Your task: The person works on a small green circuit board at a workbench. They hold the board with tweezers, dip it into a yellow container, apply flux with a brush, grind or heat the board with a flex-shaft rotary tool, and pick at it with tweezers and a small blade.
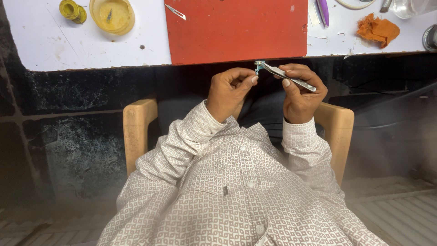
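Closest to the lens, well below the fingers: patterned white shirt, sleeves running up to both wrists. Wooden chair arms either side, just under the hands.

Then the hands, raised close together in front of the dark table edge. Right hand clenched around metal tweezers, thumb on the underside, other fingers wrapped over the top, tool lying slanted with its tip poking out toward the left fingers. Tiny teal bit sitting right at that tip, between the two hands. Left hand curled up, thumb and forefinger pinched together just beside the tip. Can't tell if they actually touch the teal bit or only hover next to it, too small to make out.

Beyond the fingertips, white table, pretty scuffed. Red mat straight past the tweezers, with a small blade on its far left corner. Further off to the left of the left fingers: yellow dish and a yellow spool next to it. Off past the right fingers: orange rag, purple pen, and a clear jar at the far edge, mostly cut off.
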`<state>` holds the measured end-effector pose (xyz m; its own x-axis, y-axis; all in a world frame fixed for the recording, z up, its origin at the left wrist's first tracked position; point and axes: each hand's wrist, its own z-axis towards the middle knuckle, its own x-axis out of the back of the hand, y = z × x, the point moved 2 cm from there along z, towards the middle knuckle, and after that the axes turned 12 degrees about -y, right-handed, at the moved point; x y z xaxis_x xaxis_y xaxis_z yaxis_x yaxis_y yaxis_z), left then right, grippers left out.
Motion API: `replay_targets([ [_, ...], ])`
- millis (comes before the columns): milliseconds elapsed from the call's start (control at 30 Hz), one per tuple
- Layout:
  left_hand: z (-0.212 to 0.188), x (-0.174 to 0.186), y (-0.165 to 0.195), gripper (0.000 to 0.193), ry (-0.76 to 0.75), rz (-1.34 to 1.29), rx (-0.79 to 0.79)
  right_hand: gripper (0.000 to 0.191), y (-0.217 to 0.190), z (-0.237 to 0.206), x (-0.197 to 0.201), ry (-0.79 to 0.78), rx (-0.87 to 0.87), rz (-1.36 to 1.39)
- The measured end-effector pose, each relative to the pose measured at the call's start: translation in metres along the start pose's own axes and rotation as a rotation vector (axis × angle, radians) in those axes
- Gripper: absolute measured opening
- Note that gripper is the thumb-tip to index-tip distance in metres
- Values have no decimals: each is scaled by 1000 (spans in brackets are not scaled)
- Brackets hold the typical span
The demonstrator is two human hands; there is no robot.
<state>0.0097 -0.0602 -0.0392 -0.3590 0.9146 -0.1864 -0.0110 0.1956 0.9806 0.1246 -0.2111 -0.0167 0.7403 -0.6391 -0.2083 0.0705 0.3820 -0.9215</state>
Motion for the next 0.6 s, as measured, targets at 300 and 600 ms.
replay_targets([
  [300,1,1,1,16,9,11,13,18,-3,-1,1,42,8,6],
  [600,0,2,0,16,-6,-10,-19,17,-4,-3,3,9,-5,28],
])
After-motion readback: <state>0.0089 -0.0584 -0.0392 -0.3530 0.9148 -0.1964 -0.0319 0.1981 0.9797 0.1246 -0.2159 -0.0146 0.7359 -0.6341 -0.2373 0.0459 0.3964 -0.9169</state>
